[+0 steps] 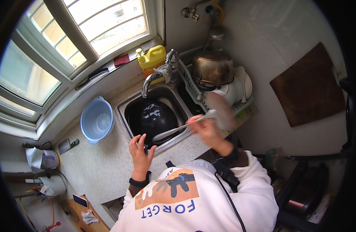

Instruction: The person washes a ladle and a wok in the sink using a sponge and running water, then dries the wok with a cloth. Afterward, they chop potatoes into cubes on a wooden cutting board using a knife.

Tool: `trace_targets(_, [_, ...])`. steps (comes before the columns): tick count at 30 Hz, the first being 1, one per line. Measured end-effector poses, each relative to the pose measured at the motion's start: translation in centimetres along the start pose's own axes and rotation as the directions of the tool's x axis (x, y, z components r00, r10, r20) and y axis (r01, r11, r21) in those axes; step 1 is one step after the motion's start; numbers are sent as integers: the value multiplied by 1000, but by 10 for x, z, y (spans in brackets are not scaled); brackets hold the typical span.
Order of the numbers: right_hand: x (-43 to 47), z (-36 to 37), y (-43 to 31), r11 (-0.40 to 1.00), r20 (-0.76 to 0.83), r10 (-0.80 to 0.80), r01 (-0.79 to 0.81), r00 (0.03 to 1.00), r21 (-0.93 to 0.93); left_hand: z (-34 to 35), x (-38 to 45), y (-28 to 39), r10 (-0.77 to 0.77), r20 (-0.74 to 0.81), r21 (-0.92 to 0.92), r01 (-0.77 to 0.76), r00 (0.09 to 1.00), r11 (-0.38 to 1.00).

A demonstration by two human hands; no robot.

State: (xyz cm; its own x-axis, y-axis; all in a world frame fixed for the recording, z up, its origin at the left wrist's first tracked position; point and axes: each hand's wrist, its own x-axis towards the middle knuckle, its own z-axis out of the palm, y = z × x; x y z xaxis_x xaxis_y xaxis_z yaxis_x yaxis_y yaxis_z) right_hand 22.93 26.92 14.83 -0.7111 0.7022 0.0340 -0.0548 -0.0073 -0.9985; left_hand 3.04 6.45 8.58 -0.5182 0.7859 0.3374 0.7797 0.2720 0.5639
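A black round pan [159, 117] lies in the stainless steel sink [182, 103], with light glinting off its dark surface. My left hand [141, 155] is at the sink's front left corner, thumb and fingers spread, beside a small dark part that may be the pan's handle. My right hand [208, 134] grips a long, pale utensil [172, 132], blurred by motion. One end of the utensil reaches over the sink towards my left hand; its exact kind is unclear. A chrome faucet [150, 81] with a cloth on it arches over the sink.
Left of the sink stands a blue plastic colander [97, 120], with a cleaver [68, 145] beyond it. A yellow pump jug [153, 59] is behind the faucet. On the right, a dish rack [188, 76] carries a metal pot [212, 68]. A knife [92, 77] lies on the sill.
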Motion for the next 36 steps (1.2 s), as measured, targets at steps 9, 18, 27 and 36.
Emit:
trace_targets(9, [-70,-169,-114,852,-503,-287,-24,815,-523,-10,-103,-92,-528,268,425,393,806,816])
trace_targets(18, [-60,-193,3,912,-518,-107,-123,849,-390,7,-105,-110,-693,456,361,596,558,717])
trace_targets(27, [-68,-187,58,951,-619,-56,-147,783,-272,11,-78,-128,-619,746,77,893,244,444])
trace_targets(36, [-89,-134,90,721,-555,533,-687,638,-97,-17,-40,-102,-608,765,142,867,211,479])
